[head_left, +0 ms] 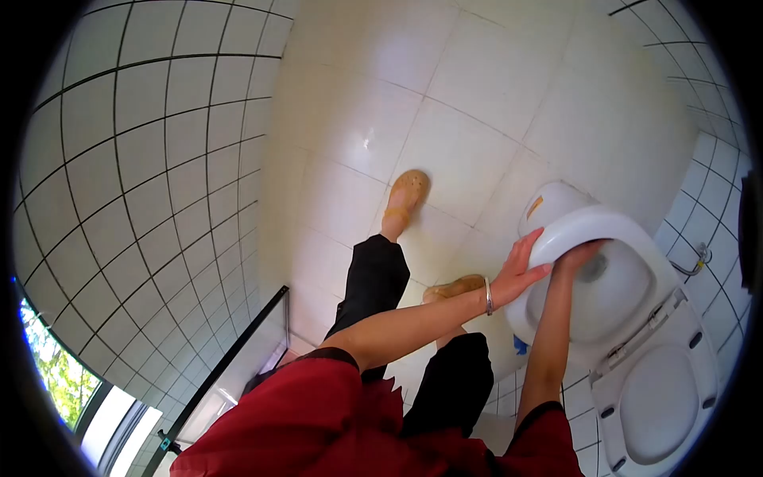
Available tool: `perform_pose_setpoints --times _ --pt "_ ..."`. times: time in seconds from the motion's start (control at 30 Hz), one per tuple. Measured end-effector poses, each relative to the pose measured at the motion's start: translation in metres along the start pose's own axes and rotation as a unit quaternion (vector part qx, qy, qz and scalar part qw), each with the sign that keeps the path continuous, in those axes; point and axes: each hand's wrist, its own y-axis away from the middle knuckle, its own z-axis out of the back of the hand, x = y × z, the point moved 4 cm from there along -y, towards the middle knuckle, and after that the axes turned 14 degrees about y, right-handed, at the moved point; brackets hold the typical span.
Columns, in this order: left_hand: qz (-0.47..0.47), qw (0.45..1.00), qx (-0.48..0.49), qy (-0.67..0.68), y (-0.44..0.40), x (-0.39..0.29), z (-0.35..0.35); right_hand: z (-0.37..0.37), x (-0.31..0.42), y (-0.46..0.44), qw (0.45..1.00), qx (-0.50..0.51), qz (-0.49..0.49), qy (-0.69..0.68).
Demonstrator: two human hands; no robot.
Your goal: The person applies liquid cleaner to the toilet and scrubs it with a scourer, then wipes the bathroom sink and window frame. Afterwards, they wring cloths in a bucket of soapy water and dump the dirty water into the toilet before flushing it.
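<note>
A white toilet bowl point(624, 226) stands at the right with its lid and seat point(660, 397) raised. My left hand point(518, 269), with a silver bangle at the wrist, lies against the outer left edge of the bowl's rim, fingers stretched and thumb apart. Inside the bowl, my right hand point(579, 256) reaches up under the front rim. Its fingertips are hidden there, and I cannot see whether it holds anything. Around the drain point(592, 269) at the bottom of the bowl the surface looks greyish.
Pale floor tiles point(477, 103) surround my feet in tan shoes point(409, 189). White tiled walls point(151, 159) rise at both sides. A dark-framed glass panel point(238, 358) stands at lower left. A metal wall fitting point(699, 258) and a small blue thing point(520, 345) are near the toilet.
</note>
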Motion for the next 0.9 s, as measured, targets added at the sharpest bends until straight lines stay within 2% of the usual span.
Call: perform_pose_setpoints --times 0.07,0.1,0.13,0.17,0.23,0.27,0.33,0.37,0.4,0.47,0.5,0.57,0.6,0.63,0.7,0.77,0.8,0.87,0.9 --pt "-0.006 1.000 -0.004 0.009 -0.001 0.008 0.002 0.013 -0.035 0.068 0.997 0.059 -0.028 0.052" --pt "-0.001 1.000 -0.003 0.015 -0.001 0.012 0.000 0.045 -0.035 0.076 0.996 0.056 -0.030 0.059" --pt "-0.020 1.000 -0.016 0.012 -0.002 0.014 -0.001 0.068 -0.029 0.081 0.913 0.244 0.101 0.310" --pt "-0.038 0.999 -0.030 0.008 -0.003 0.014 -0.002 0.090 -0.033 0.085 0.719 0.406 0.213 0.523" --pt "-0.027 0.999 -0.017 0.012 -0.002 0.016 -0.003 0.153 -0.062 0.052 0.635 0.362 0.116 0.672" --pt "-0.028 0.999 -0.028 0.005 -0.005 0.016 -0.001 0.160 -0.066 0.041 0.626 0.357 0.084 0.688" --pt "-0.021 0.999 -0.028 0.008 -0.011 0.021 0.001 0.120 -0.066 0.064 0.666 0.416 0.124 0.607" --pt "-0.023 0.999 -0.024 0.010 -0.015 0.020 0.000 0.081 -0.047 0.088 0.720 0.382 0.117 0.568" --pt "-0.032 0.999 -0.019 0.002 -0.021 0.018 0.003 0.044 -0.026 0.090 0.799 0.329 0.167 0.474" --pt "-0.004 1.000 -0.003 0.019 -0.028 0.020 0.002 0.009 -0.040 0.033 0.922 0.216 0.061 0.314" --pt "0.021 0.999 0.001 0.035 -0.032 0.022 0.000 -0.003 -0.029 0.001 0.951 0.136 0.056 0.273" --pt "0.047 0.994 -0.008 0.097 -0.027 0.035 -0.005 0.043 -0.111 -0.028 0.851 0.040 0.075 0.518" --pt "0.062 0.988 -0.017 0.140 -0.029 0.038 -0.009 0.059 -0.108 -0.021 0.783 0.119 0.081 0.605" --pt "0.056 0.990 -0.016 0.128 -0.035 0.034 -0.013 0.079 -0.105 -0.003 0.700 0.197 0.081 0.681" --pt "0.053 0.992 0.007 0.117 -0.044 0.022 -0.026 0.097 -0.081 0.022 0.661 0.355 0.023 0.661" --pt "0.057 0.995 -0.015 0.082 -0.045 0.012 -0.039 0.065 -0.045 0.048 0.739 0.340 0.132 0.567" --pt "0.057 0.996 0.004 0.073 -0.048 0.012 -0.044 0.052 -0.048 0.034 0.749 0.323 0.130 0.564" --pt "0.068 0.994 -0.007 0.090 -0.055 0.015 -0.054 0.052 -0.064 -0.035 0.879 0.055 0.031 0.472" --pt "0.069 0.994 0.012 0.081 -0.060 0.016 -0.060 0.064 -0.102 -0.067 0.841 0.031 0.003 0.540"
